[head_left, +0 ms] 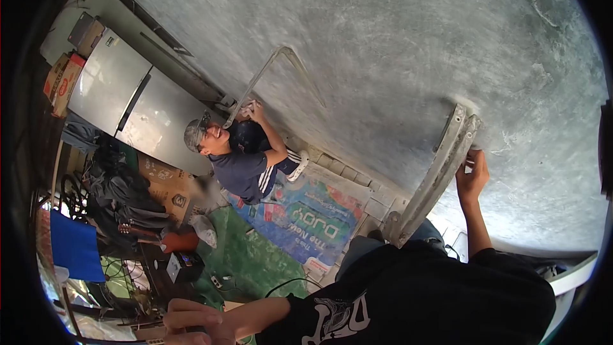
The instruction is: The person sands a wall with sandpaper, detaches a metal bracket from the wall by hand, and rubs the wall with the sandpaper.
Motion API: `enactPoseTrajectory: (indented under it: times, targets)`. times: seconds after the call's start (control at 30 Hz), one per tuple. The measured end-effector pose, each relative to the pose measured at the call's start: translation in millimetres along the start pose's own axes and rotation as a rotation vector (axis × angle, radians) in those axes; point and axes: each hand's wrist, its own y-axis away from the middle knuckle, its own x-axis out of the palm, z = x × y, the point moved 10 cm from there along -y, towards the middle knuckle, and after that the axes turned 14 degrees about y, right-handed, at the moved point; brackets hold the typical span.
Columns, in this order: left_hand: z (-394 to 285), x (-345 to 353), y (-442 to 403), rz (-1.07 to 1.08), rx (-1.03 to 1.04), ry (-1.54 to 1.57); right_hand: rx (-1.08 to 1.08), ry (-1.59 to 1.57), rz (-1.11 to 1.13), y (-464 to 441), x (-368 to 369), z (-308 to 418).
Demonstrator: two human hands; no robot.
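A worn grey metal bracket with two long arms [434, 176] stands out from the grey wall, its joined end near my legs. Beside its wall end, my right hand [472, 176] has its fingers pinched close to the wall. Whatever is between those fingertips is too small to make out. Low at the left edge is my left hand [195, 321], with its fingers curled. Its lower part is cut off by the frame, and I cannot make out what it holds. Farther along the wall, a second bent metal bracket [262, 76] juts out above a crouching person.
The crouching person [239, 166] has both hands raised at the wall. A printed banner [313, 217] and green sheeting [249, 249] cover the floor. A silver refrigerator [137, 99], a guitar [179, 241], dark clothes [118, 182] and cables stand or lie to the left.
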Motion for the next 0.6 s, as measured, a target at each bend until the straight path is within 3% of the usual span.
enactPoseTrajectory:
  times: [0.1,0.23,0.3,0.6]
  targets:
    - [-6.5,2.3,3.7,0.069,0.055,0.037,0.045,-0.04,-0.084,-14.1,-19.0,5.8]
    - [-11.3,-29.1,18.3,-0.177,-0.021,0.011,0.03,-0.039,-0.057,-1.4,-6.6,2.1]
    - [-15.6,3.2,-13.2,0.13,0.04,-0.115,0.03,-0.023,-0.031,5.9,-0.9,-4.8]
    - [-16.2,0.6,-15.0,0.008,0.096,-0.132,0.047,-0.013,-0.06,-8.6,-9.5,2.3]
